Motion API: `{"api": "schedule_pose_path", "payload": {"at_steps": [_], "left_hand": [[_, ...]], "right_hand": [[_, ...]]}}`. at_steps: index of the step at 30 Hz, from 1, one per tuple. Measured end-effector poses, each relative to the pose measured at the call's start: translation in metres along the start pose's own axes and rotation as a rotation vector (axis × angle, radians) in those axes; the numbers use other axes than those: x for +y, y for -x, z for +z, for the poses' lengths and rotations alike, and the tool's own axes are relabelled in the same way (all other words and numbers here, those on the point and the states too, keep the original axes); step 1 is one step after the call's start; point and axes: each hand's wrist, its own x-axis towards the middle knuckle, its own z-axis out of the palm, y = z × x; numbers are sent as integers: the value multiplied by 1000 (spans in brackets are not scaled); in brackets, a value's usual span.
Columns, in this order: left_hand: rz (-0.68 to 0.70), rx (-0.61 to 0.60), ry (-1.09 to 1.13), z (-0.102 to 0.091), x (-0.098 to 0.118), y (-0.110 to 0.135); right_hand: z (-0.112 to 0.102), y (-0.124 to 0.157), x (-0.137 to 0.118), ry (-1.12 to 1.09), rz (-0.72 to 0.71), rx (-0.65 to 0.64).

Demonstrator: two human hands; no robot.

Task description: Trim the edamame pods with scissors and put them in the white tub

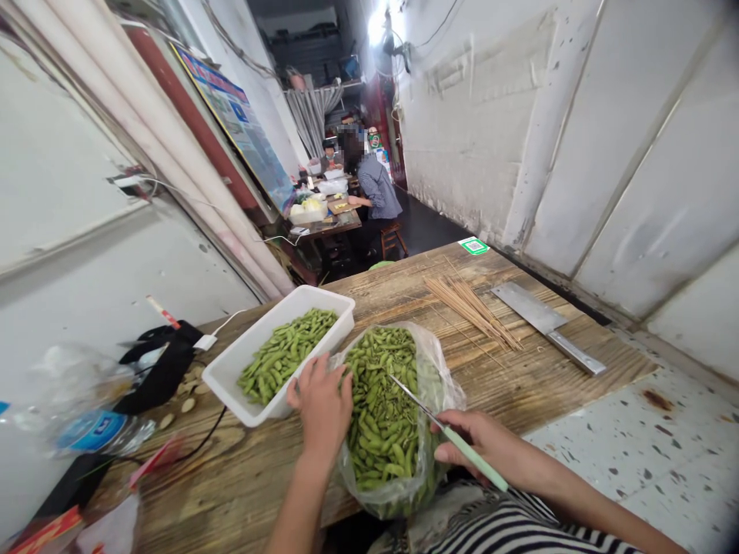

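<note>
My right hand [470, 438] grips a slim knife [473, 459] with a pale green handle, its metal blade pointing over the pods. Below that blade, a clear plastic bag [434, 373] stands open and full of green edamame pods [384, 431]. My left hand [323, 400] reaches between the bag and a white plastic tub [222, 377], its fingers bent and apart. Whether a pod touches its fingertips is hard to make out. More edamame pods [282, 358] lie inside the tub.
A cleaver [534, 312] and a bundle of thin wooden skewers [473, 308] lie on the wooden table [398, 296] at right. At left are a plastic bottle [104, 432] and a black cable [211, 438]. Farther back, a person [375, 188] works at another table.
</note>
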Motion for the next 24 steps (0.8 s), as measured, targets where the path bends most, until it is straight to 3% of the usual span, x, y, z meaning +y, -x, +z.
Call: {"api": "schedule_pose_path", "payload": {"at_steps": [2, 7, 12, 19, 24], "left_hand": [[-17, -81, 203, -8, 9, 4], [-107, -490, 668, -26, 32, 14], [-127, -582, 781, -34, 37, 17], [-12, -794, 841, -43, 32, 10], [-12, -873, 879, -39, 26, 8]], "right_hand": [[-2, 0, -3, 21, -22, 3], [-5, 4, -10, 37, -31, -13], [-7, 7, -16, 87, -27, -25], [-10, 7, -19, 226, -39, -3], [-10, 9, -20, 234, -34, -19]]}}
